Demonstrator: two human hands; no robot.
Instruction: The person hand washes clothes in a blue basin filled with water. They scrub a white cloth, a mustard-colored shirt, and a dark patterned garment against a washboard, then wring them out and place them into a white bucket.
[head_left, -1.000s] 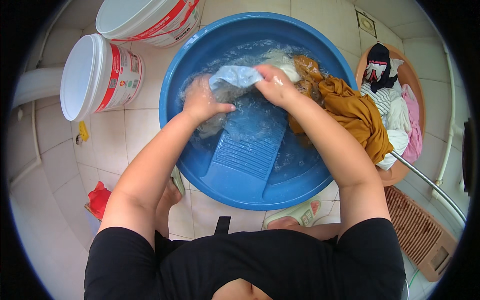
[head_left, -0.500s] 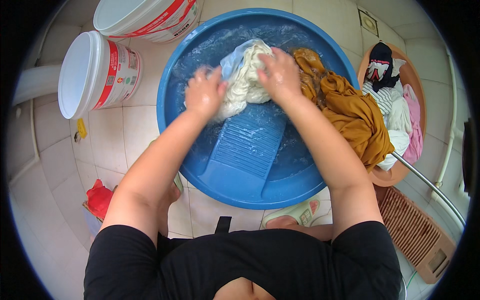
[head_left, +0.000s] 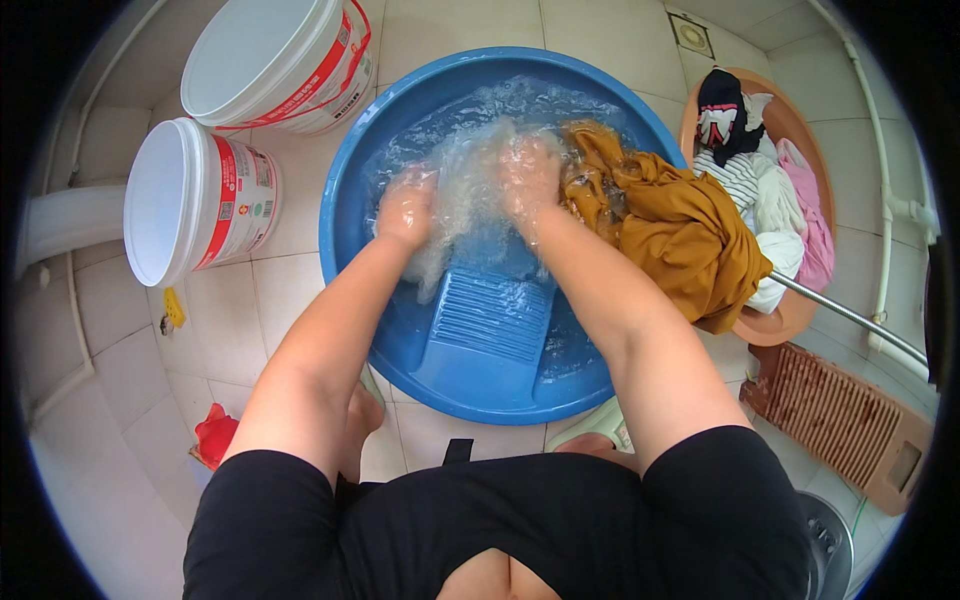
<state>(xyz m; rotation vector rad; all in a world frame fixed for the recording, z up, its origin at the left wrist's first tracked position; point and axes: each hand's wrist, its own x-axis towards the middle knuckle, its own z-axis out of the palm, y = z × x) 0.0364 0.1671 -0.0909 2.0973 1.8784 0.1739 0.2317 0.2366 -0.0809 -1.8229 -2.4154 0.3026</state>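
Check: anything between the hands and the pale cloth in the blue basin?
Nothing visible. The left hand and right hand both press directly on the pale cloth under the soapy water, above the washboard. The mustard garment lies off to the right.

- Bright, even daylight; the pale floor tiles [head_left: 260, 300] carry only soft, faint shadows.
- Glare glints off the churned water in the basin [head_left: 345, 215].
- Both hands [head_left: 470, 195] are motion-blurred and veiled by splashing water.
- Fisheye bends straight edges near the rim; the corners are black.
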